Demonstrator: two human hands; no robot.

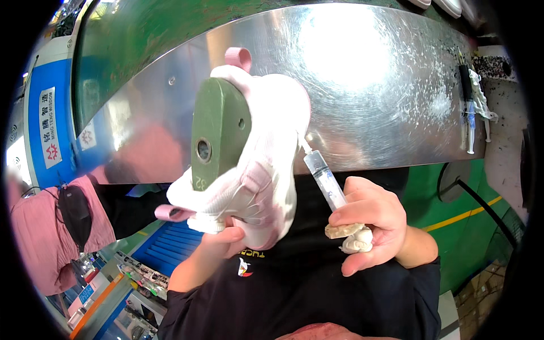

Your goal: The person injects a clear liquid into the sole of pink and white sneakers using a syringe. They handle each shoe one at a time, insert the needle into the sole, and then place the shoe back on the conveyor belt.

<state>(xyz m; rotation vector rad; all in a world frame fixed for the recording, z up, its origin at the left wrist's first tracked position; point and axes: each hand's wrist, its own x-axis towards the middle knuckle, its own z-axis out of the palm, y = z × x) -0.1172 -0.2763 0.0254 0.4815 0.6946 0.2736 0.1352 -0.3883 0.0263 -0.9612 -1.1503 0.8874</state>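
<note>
A white and pink sneaker point(277, 130) is raised in front of me, with a green shoe last point(218, 133) inside its opening. Its lower end is gripped by my left hand point(225, 242), whose fingers are mostly hidden behind the shoe. My right hand point(377, 218) is closed around a clear syringe point(324, 178). The syringe's nozzle meets, or nearly meets, the shoe's right edge by the sole; exact contact is hard to tell. Off-white lumpy material point(357, 241) covers the syringe's rear end between my fingers and thumb.
A shiny metal worktable point(396, 113) spans the area beyond my hands. At its right end lie another syringe point(471, 122) and crumpled white material point(479, 96). More shoes point(449, 5) sit at the top right. A person in pink clothing point(42, 238) is at left, near a blue machine panel point(45, 79).
</note>
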